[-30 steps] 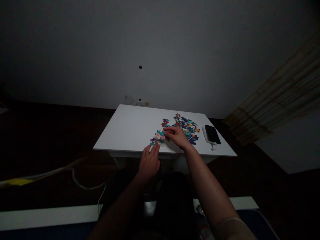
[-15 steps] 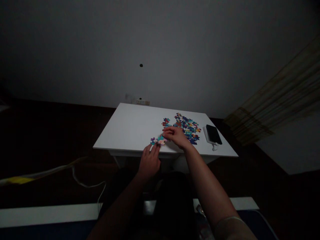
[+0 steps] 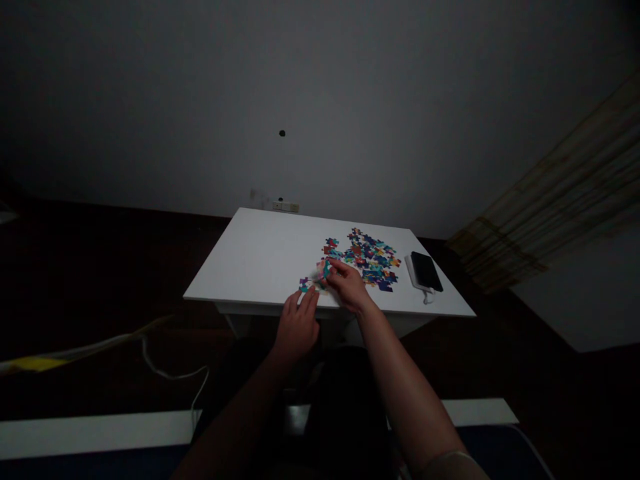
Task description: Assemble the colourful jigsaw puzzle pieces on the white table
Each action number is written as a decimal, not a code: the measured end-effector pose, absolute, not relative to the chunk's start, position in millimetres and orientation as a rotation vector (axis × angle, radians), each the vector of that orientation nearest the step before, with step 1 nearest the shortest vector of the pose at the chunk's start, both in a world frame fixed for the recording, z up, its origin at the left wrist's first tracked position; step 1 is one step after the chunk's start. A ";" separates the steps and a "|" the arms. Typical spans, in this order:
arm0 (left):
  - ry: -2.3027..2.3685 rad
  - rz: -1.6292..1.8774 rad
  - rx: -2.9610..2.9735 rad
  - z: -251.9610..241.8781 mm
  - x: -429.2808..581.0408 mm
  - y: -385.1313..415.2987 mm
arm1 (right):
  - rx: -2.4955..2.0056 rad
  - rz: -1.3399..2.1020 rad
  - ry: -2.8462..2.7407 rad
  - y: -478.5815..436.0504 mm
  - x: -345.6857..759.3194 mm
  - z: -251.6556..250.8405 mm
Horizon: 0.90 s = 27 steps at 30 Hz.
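Right hand [image 3: 346,288] pinches a puzzle piece [image 3: 324,269] over the table [image 3: 260,253]; left hand [image 3: 299,321] lies flat, fingertips touching the joined pieces [image 3: 305,285]. Probably light, stiff card, best pinched at its edges.

Single head-worn cam, facing fwd and down. Centres on white table [image 3: 260,253] w/ puzzle pieces [image 3: 367,257], fairly near. Wall [image 3: 320,80] fills upper half.

Open tabletop [image 3: 250,257] stretches left, while loose puzzle pieces [image 3: 369,257] and a phone [image 3: 427,270] crowd the right side.
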<state>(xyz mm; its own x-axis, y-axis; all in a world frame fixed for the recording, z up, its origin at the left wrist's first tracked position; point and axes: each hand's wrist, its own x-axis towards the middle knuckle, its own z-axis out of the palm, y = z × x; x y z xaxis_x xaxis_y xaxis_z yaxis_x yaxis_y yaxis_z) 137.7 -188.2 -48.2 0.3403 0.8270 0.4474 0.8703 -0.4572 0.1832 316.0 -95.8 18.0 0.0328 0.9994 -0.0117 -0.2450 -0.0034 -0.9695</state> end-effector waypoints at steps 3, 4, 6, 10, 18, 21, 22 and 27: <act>-1.593 -0.742 -2.506 -47.2 138.2 -188.5 | -1.020 1.355 -0.873 -101.0 306.8 8.4; -1.596 -0.737 -2.508 -46.7 138.4 -188.6 | -1.010 1.373 -0.851 -102.1 304.4 6.3; -1.599 -0.730 -2.509 -45.6 138.7 -188.5 | -1.000 1.385 -0.827 -103.5 300.8 3.8; -1.603 -0.728 -2.509 -44.7 139.1 -188.6 | -0.999 1.346 -0.799 -104.1 296.3 2.2; -1.625 -0.734 -2.501 -45.0 142.6 -189.1 | -1.045 1.265 -1.017 -95.3 291.2 3.8; -1.658 -0.728 -2.499 -41.2 144.8 -189.4 | -1.135 1.109 -1.271 -84.9 291.0 7.6; -1.670 -0.720 -2.502 -39.5 145.0 -189.5 | -1.172 1.041 -1.358 -81.5 290.9 8.1; -1.669 -0.704 -2.548 -32.9 141.9 -189.8 | -1.283 0.824 -1.622 -68.5 287.3 0.8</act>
<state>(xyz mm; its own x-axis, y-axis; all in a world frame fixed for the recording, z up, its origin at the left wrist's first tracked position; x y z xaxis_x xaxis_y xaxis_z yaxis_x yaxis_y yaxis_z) 141.9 -189.8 -32.9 0.3285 0.8667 0.3754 0.8736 -0.4299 0.2281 287.3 -68.5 0.8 -0.0749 0.9693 0.2344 0.3828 0.2450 -0.8908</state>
